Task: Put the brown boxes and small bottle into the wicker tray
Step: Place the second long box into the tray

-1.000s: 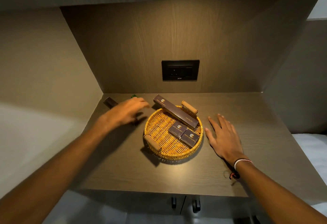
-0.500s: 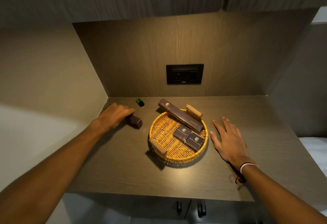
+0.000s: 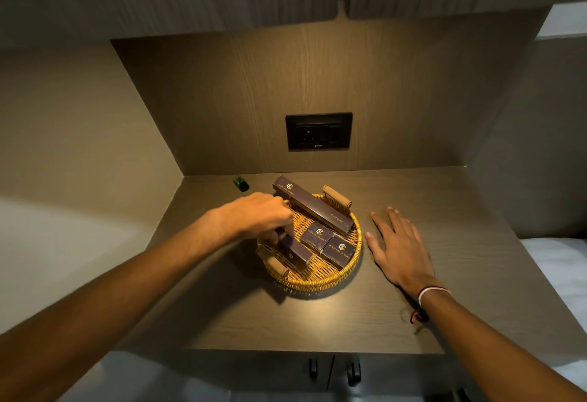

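Wicker tray (image 3: pixel 330 277) holding three brown boxes (image 3: pixel 338 250), left fingers (image 3: pixel 279 211) gripping fourth box (image 3: pixel 297 252), right fingers (image 3: pixel 386 230) spread

I see the wicker tray (image 3: pixel 330 277) as golden-yellow weave, with tan roll handles (image 3: pixel 337 195). Boxes inside read dark brown with gold logo and lettering: long box (image 3: pixel 313 208), two small boxes (image 3: pixel 317 235) and (image 3: pixel 338 250). The box in my left hand (image 3: pixel 263 215) is the same dark brown (image 3: pixel 297 252), print side not visible. Small bottle (image 3: pixel 240 183) is green. Tabletop (image 3: pixel 317 322) grey-brown wood grain, back panel (image 3: pixel 254 100) matching grain. Socket plate (image 3: pixel 318 131) black. Wristband (image 3: pixel 428 293) on my right arm white with red.
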